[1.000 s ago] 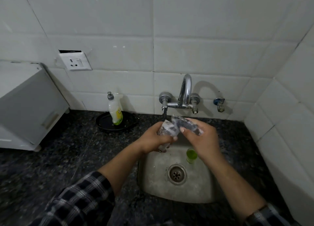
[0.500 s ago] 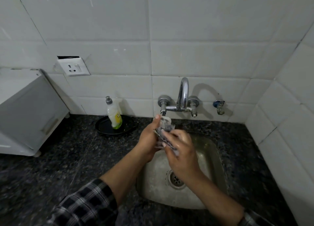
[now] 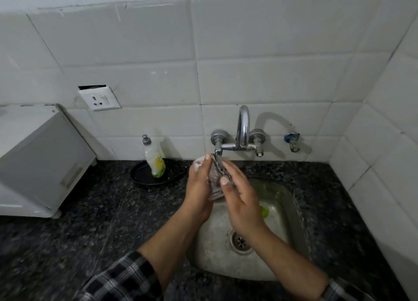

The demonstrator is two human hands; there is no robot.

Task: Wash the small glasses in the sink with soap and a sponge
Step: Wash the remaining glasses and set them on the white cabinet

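A black speckled stone countertop (image 3: pixel 90 221) carries a white box-shaped unit (image 3: pixel 40 160) at its left edge and a black oval tray (image 3: pixel 144 176) at its back edge. On the white tiled wall (image 3: pixel 248 79) sit a white switched socket (image 3: pixel 99 97), a curved chrome tap (image 3: pixel 243 124) and a small blue-handled valve (image 3: pixel 293 140).

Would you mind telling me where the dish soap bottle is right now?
In the head view, the dish soap bottle stands on the black tray, left of the tap.
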